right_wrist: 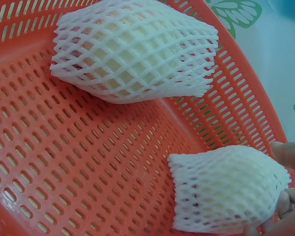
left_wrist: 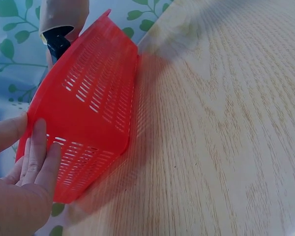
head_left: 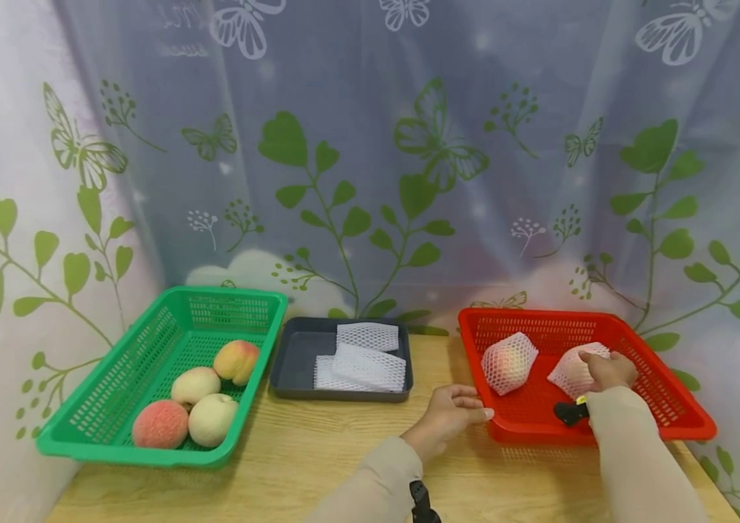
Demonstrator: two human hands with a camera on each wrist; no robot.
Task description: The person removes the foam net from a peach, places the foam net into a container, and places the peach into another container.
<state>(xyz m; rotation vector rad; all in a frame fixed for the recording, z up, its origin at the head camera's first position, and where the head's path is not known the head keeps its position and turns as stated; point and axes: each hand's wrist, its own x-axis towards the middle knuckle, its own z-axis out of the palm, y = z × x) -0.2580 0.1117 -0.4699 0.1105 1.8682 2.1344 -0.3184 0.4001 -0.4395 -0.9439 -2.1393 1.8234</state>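
In the head view, the red basket [head_left: 605, 434] holds two peaches in white foam nets. The left netted peach [head_left: 509, 363] lies clear of both hands. My right hand [head_left: 611, 370] holds the right netted peach [right_wrist: 231, 189] by one end; the right wrist view has the thumb above and fingertips at its side and underneath. That peach rests at the basket's floor or just over it; I cannot tell which. My left hand [head_left: 449, 418] grips the basket's near left corner, its thumb at the rim and fingers [left_wrist: 37, 152] along the outer wall.
A green basket [head_left: 75, 407] on the left contains several bare peaches [head_left: 213, 420]. Between the baskets, a dark grey tray [head_left: 301, 349] carries several flat white foam nets [head_left: 370, 367]. Wooden table [head_left: 317, 450] lies underneath; a printed curtain [head_left: 356, 145] hangs behind.
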